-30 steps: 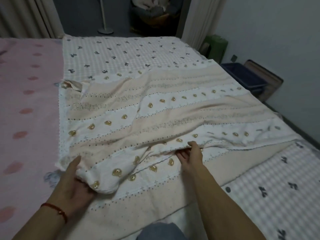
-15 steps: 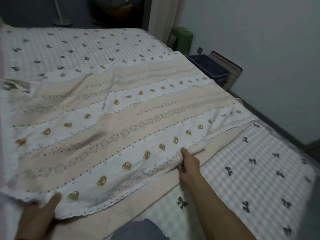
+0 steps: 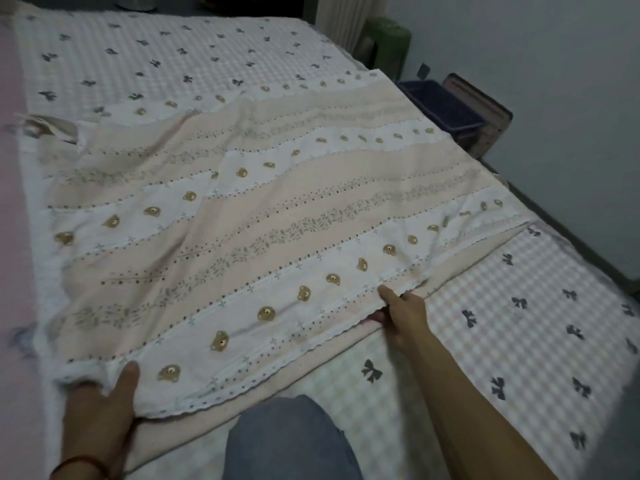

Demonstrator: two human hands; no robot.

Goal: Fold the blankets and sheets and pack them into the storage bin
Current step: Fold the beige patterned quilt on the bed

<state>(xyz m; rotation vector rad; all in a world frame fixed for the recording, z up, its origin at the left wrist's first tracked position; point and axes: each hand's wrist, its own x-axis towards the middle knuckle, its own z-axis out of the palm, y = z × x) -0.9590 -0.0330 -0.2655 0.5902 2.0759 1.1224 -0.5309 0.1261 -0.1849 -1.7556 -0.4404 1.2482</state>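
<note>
Head view: a cream and white striped blanket with small brown bear faces and a scalloped white edge (image 3: 242, 244) lies spread over the bed, doubled over so its upper layer ends short of the plain cream layer showing beneath along the near edge. It rests on a pale pink-and-white checked sheet printed with dark bows (image 3: 519, 323), which runs from 12 o'clock round to 4 o'clock. A plain pink cover (image 3: 10, 150) shows in a strip at 9 o'clock.

The left hand (image 3: 100, 414), at 7 o'clock, grasps the near left corner of the blanket's upper layer: the thumb lies on top of the cloth and the fingers are tucked out of sight beneath it. A red cord bracelet (image 3: 79, 462) circles that wrist. The right hand (image 3: 403, 311), at about 4 o'clock from the blanket's middle, pinches the scalloped edge, thumb on top and fingers under the hem, with the forearm stretching back to the lower right.

A knee in blue denim (image 3: 287, 441) rests on the bed at 6 o'clock, between the two arms.

Off the bed at 2 o'clock, on the floor by the grey wall, stands a dark blue plastic storage bin (image 3: 446, 109), with a flat dark-framed lid or panel (image 3: 485, 112) leaning just beside it. A green object (image 3: 388, 36) sits farther back at 1 o'clock; what it is cannot be told.
</note>
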